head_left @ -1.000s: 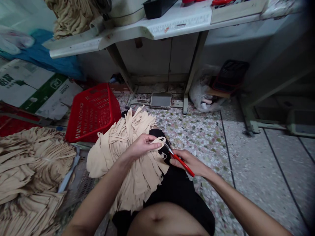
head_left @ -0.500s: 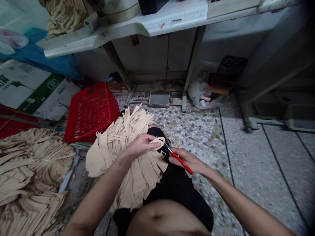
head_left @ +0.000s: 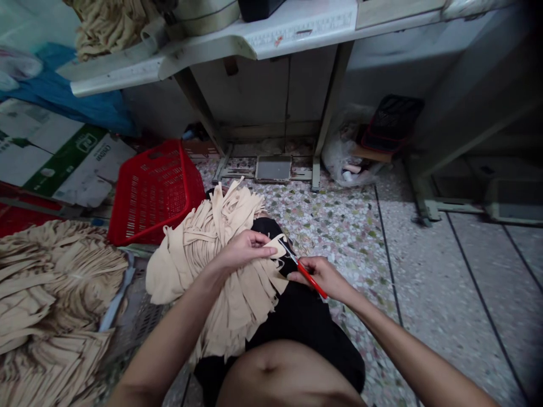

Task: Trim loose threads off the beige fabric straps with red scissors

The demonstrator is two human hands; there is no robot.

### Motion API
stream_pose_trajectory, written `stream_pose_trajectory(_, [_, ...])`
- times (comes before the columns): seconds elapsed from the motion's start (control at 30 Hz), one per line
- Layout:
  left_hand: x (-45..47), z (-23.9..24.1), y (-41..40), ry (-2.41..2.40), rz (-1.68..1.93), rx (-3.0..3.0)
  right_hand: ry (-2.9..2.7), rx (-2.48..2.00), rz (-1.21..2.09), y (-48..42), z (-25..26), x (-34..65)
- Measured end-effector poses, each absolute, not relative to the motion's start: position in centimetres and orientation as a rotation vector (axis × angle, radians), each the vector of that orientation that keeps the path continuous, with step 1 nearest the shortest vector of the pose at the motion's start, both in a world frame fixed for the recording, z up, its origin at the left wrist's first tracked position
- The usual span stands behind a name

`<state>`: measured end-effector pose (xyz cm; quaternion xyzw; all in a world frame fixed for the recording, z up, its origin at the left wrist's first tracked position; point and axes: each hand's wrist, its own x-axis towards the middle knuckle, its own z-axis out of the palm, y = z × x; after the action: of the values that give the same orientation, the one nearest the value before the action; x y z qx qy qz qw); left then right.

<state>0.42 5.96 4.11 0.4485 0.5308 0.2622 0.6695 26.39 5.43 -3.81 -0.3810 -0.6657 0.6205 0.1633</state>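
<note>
A **beige fabric loop** is held up at the end of a **bundle of beige fabric strips**, which is laid across the lap over **black shorts**. The loop is pinched between the thumb and fingers of the **left hand**; the hand is closed on the fabric, and the rest of the bundle hangs below it. The **right hand** is curled firmly around the **red-handled scissors**, with the slim metal blades directed up and left. The blade tips are positioned at the edge of the loop, touching or nearly touching it. How far the blades are parted cannot be determined at this resolution, and no cut is shown. The two hands are held close together, just either side of the loop.

To the left of the lap, a large **pile of beige strips** is stacked on a **grey plastic crate**. A **red plastic basket** is tilted on its side beyond the bundle, beside a **cardboard box** and a **blue plastic sheet**. Ahead, a **sewing table** with a ruler strip along its edge stands on the **terrazzo floor**, with a **metal foot treadle** beneath it.
</note>
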Motion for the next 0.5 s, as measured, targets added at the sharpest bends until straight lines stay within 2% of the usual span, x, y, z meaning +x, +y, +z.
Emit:
stream_pose_trajectory(0.17, [0.7,4.2,5.9,1.202,0.607,1.016,-1.902,-0.931,1.832,5.2,-2.0,26.7])
stream_pose_trajectory(0.5, [1.0,4.2,5.9,1.209,0.664,1.001,-1.997,-0.947,1.779,5.3,-1.0,26.8])
